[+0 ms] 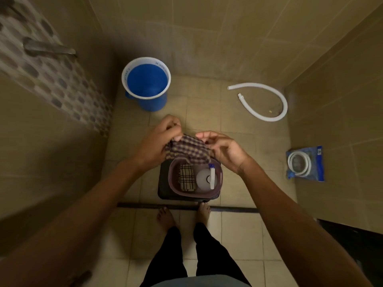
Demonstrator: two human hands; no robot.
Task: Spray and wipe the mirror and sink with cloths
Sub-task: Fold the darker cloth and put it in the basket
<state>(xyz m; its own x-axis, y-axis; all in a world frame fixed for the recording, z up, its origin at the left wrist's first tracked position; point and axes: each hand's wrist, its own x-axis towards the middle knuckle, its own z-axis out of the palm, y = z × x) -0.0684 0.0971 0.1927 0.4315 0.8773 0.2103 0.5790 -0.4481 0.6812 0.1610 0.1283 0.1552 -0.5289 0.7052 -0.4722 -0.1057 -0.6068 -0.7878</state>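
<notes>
While our left hand and right hand both pinch the checked cloth above the basket holding the spray bottle, we judge a loose pinch could drop it onto the floor.

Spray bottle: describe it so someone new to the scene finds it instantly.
Start at the small purple basket on the floor just ahead of the person's feet. Inside it, on the right, stands the spray bottle: a pale translucent round body with a white trigger head. The folded checked cloth beside it is flat and patterned; the bottle is the only plain white item there.
</notes>
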